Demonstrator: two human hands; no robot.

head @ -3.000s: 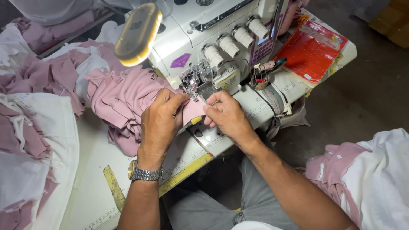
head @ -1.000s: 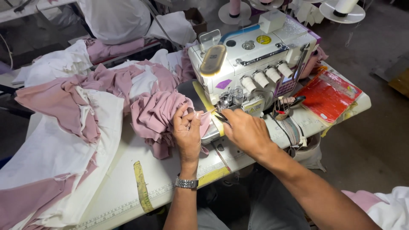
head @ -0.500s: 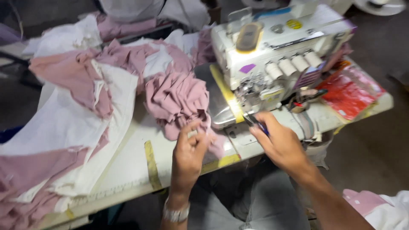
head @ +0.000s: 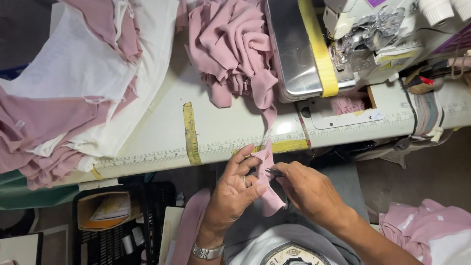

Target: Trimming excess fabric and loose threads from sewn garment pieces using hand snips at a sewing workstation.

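pulled back off the sewing machine now, pink fabric strip down at the table edge. left hand pinching it, right hand gripping what looks like small snips. seam probably done, trimming stage.

A dusty-pink fabric strip hung between the hands, matching the crumpled pink heap on the cream table, which carried yellow tape strips. The sewing machine was off-white with a silver plate edged by a yellow band. Stacked cloth pieces alternated white and pink; the wristwatch was silver.
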